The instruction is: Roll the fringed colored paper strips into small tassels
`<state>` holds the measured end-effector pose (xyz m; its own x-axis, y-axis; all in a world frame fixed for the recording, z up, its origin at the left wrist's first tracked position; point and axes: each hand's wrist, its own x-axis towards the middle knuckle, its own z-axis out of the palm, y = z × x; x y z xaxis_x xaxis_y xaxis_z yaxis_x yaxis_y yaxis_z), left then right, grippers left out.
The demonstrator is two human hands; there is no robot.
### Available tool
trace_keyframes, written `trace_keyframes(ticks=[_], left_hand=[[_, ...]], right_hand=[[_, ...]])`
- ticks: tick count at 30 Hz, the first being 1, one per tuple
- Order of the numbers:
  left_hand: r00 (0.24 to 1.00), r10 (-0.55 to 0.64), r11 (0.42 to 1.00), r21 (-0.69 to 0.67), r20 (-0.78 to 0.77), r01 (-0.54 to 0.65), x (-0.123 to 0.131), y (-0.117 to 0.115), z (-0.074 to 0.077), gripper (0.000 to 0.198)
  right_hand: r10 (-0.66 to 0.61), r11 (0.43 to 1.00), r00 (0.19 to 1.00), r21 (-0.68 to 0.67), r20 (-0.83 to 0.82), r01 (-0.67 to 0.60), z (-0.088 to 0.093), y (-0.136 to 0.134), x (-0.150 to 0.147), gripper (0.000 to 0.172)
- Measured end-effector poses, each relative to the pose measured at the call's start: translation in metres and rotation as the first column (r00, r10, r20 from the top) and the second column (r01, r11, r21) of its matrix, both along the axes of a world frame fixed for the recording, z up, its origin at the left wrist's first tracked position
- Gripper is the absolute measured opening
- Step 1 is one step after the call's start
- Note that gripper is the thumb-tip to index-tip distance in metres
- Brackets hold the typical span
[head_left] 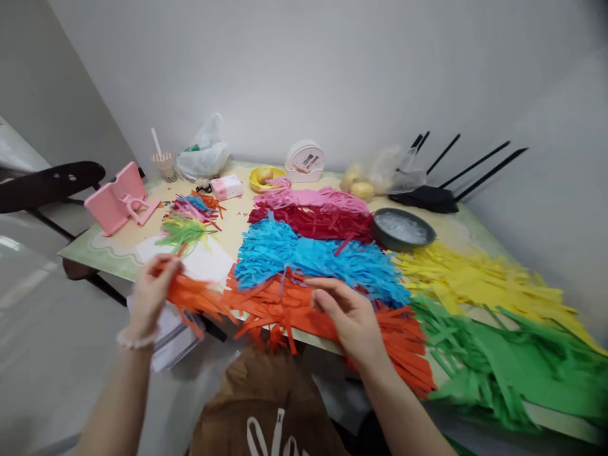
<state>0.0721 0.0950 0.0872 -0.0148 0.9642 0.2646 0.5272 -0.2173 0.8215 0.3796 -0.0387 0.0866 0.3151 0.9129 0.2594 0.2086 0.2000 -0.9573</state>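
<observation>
In my left hand (159, 285), closed at the table's front edge, is an orange paper tassel (194, 296) whose strips trail to the right, slightly blurred. My right hand (349, 316) is over a pile of orange fringed paper (308, 310), index finger stretched out and thumb apart, with nothing visible between them. Behind that pile lie blue fringed paper (313, 253), dark red fringed paper (308, 221) and pink fringed paper (313, 199). Finished-looking small tassels in mixed colours (187, 221) rest on the table beyond my left hand, the green one nearest.
Yellow fringed paper (479, 278) and green fringed paper (513, 361) cover the right side. A dark bowl (403, 229) stands behind them. Left are a pink stand (118, 199) and a drink cup (164, 166); a yellow bowl (259, 183) stands at the back.
</observation>
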Motion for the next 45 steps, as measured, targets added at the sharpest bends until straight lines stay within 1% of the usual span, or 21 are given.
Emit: trace_keyframes(ticks=[1,3,5,7,9,11,14,16,17,18,19,20,21,22,24,27,30,33,38,42,45], left_hand=[[0.953,0.178,0.972,0.196,-0.245,-0.131,-0.021,0.021,0.006,0.029],[0.878,0.246,0.944,0.305,-0.411,-0.121,-0.044,0.061,0.014,0.026],[0.814,0.143,0.957,0.289,-0.562,0.032,-0.043,0.092,0.010,0.024],[0.749,0.015,0.958,0.225,-0.663,0.180,-0.029,0.110,-0.005,0.022],[0.703,-0.069,0.950,0.169,-0.708,0.264,-0.016,0.115,-0.023,0.018],[0.673,-0.088,0.939,0.164,-0.734,0.301,-0.011,0.111,-0.034,0.016],[0.648,0.040,0.900,0.309,-0.761,0.307,0.000,0.097,-0.028,0.020],[0.658,0.132,0.848,0.428,-0.742,0.313,0.028,0.085,-0.015,0.023],[0.673,0.119,0.824,0.451,-0.730,0.344,0.049,0.078,-0.008,0.023],[0.679,0.037,0.800,0.429,-0.733,0.420,0.075,0.070,-0.002,0.022],[0.650,-0.132,0.743,0.360,-0.748,0.565,0.104,0.061,0.002,0.021],[0.558,-0.312,0.673,0.235,-0.769,0.701,0.134,0.053,0.004,0.021],[0.435,-0.428,0.610,0.102,-0.792,0.786,0.163,0.046,0.004,0.022],[0.335,-0.465,0.580,0.004,-0.819,0.814,0.189,0.040,0.001,0.024],[0.249,-0.487,0.559,-0.080,-0.837,0.826,0.228,0.035,-0.008,0.022],[0.172,-0.497,0.553,-0.157,-0.851,0.818,0.255,0.037,-0.025,0.016],[0.120,-0.512,0.557,-0.221,-0.851,0.801,0.259,0.041,-0.037,0.017],[0.106,-0.527,0.569,-0.258,-0.843,0.781,0.259,0.042,-0.041,0.020],[0.128,-0.550,0.630,-0.309,-0.825,0.713,0.266,0.046,-0.039,0.018],[0.166,-0.586,0.674,-0.363,-0.793,0.643,0.271,0.055,-0.039,0.029],[0.194,-0.633,0.680,-0.420,-0.749,0.601,0.275,0.063,-0.037,0.029]], right_hand=[[-0.026,1.000,1.000,-0.015,0.006,0.026,-0.005,-0.001,0.006,0.020],[-0.065,0.997,0.997,-0.032,0.034,0.066,-0.014,0.000,0.017,0.024],[-0.108,0.993,0.991,-0.028,0.077,0.111,-0.019,0.002,0.024,0.026],[-0.153,0.987,0.980,-0.023,0.128,0.157,-0.022,0.002,0.032,0.028],[-0.201,0.977,0.961,-0.027,0.190,0.210,-0.023,0.000,0.047,0.028],[-0.255,0.962,0.930,-0.031,0.266,0.272,-0.023,-0.005,0.066,0.028],[-0.292,0.945,0.851,-0.005,0.437,0.327,-0.023,-0.004,0.094,0.027],[-0.190,0.965,0.776,-0.032,0.601,0.261,-0.023,0.007,0.101,0.025],[-0.103,0.976,0.731,-0.074,0.675,0.206,-0.025,0.015,0.101,0.024],[-0.017,0.981,0.693,-0.122,0.721,0.151,-0.026,0.024,0.099,0.022],[0.055,0.981,0.662,-0.165,0.747,0.104,-0.029,0.034,0.095,0.020],[0.110,0.977,0.635,-0.200,0.765,0.071,-0.031,0.043,0.091,0.018],[0.143,0.973,0.612,-0.225,0.778,0.059,-0.034,0.051,0.088,0.017],[0.164,0.967,0.584,-0.246,0.795,0.064,-0.037,0.057,0.085,0.018],[0.166,0.956,0.532,-0.269,0.830,0.122,-0.041,0.062,0.086,0.021],[0.117,0.932,0.481,-0.263,0.869,0.249,-0.046,0.055,0.099,0.025],[0.066,0.905,0.462,-0.248,0.884,0.346,-0.054,0.042,0.114,0.028],[0.026,0.895,0.468,-0.229,0.883,0.382,-0.060,0.032,0.123,0.028],[-0.032,0.931,0.478,-0.148,0.878,0.334,-0.047,0.038,0.120,0.029],[0.012,0.969,0.480,-0.128,0.877,0.210,-0.030,0.054,0.113,0.025],[0.023,0.975,0.482,-0.126,0.876,0.183,-0.025,0.062,0.109,0.024]])
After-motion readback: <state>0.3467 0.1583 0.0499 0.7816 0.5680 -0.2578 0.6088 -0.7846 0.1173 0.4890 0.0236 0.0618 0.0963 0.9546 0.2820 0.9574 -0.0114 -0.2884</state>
